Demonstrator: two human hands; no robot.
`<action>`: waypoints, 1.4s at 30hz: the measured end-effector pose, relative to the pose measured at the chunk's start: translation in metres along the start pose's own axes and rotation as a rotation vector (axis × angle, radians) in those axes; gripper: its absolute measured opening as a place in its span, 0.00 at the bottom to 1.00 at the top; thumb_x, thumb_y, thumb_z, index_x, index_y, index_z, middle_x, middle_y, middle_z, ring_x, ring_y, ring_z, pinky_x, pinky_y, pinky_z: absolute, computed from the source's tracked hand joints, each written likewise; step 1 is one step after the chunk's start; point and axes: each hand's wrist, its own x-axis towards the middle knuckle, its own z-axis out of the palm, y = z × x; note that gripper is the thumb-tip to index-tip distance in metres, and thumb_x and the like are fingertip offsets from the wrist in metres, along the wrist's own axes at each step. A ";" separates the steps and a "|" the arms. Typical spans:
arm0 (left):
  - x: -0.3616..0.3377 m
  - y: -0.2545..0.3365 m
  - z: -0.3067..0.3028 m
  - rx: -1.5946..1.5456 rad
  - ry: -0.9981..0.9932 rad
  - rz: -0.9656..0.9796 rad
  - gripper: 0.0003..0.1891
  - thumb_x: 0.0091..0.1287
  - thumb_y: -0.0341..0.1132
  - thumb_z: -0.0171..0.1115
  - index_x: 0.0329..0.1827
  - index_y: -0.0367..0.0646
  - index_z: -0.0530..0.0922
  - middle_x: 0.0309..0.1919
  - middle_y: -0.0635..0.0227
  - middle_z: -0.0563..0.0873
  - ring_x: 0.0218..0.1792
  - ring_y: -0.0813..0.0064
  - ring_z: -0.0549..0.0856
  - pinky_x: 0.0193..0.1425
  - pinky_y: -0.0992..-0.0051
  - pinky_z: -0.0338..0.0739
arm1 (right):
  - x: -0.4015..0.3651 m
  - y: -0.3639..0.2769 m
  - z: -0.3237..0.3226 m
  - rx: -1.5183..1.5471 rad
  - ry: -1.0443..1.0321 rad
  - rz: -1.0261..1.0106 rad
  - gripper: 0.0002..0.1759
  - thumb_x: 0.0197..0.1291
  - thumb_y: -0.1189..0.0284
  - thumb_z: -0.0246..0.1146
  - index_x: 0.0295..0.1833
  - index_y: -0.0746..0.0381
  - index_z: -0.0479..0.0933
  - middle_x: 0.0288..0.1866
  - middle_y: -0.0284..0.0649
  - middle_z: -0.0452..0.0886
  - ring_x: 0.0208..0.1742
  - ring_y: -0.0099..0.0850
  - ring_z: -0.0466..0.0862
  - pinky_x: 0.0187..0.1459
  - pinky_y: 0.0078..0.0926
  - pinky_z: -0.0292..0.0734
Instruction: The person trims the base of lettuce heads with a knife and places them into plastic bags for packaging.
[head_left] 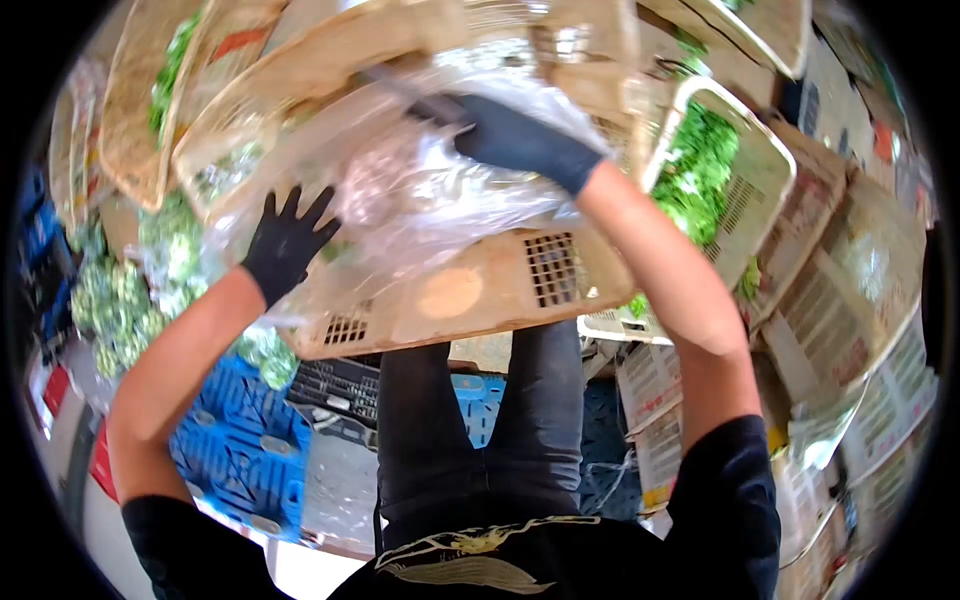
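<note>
A large tan plastic crate (400,315) is in front of my body, with clear plastic sheeting (470,205) bunched inside it. Something pinkish (380,180) shows through the plastic, too blurred to name. My left hand (288,245), in a black glove, has its fingers spread at the crate's left side, over the edge of the plastic. Above the plastic, my right hand (515,140), also gloved in black, is closed around a knife (415,97). Its grey blade points up and left and is smeared by motion.
On the right, a pale crate (770,185) holds leafy greens (695,170). Bagged green vegetables (120,310) lie at the left. A blue plastic pallet (245,440) is on the floor by my legs. Cardboard boxes (840,290) stand at the right, and more tan crates (140,100) at the upper left.
</note>
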 end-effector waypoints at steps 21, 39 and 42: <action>0.335 0.505 -0.101 -1.630 -0.141 0.287 0.11 0.62 0.24 0.54 0.48 0.35 0.73 0.39 0.66 0.80 0.43 0.79 0.78 0.49 0.79 0.72 | -0.630 0.354 0.085 0.349 1.566 0.847 0.31 0.44 0.82 0.56 0.60 0.67 0.64 0.54 0.43 0.75 0.54 0.31 0.74 0.52 0.24 0.69; 0.421 0.549 -0.021 -1.776 -0.437 -0.360 0.14 0.64 0.40 0.55 0.47 0.41 0.73 0.38 0.65 0.81 0.39 0.73 0.81 0.42 0.73 0.77 | -0.632 0.447 0.052 0.399 1.450 0.955 0.27 0.46 0.75 0.59 0.56 0.66 0.68 0.42 0.43 0.79 0.43 0.33 0.78 0.49 0.27 0.71; 0.440 0.560 0.033 -1.910 -0.568 -0.561 0.23 0.63 0.51 0.55 0.55 0.47 0.69 0.49 0.65 0.77 0.49 0.69 0.77 0.51 0.68 0.73 | -0.637 0.415 0.025 0.693 1.274 0.964 0.27 0.50 0.74 0.58 0.58 0.68 0.65 0.48 0.42 0.77 0.43 0.30 0.76 0.47 0.26 0.72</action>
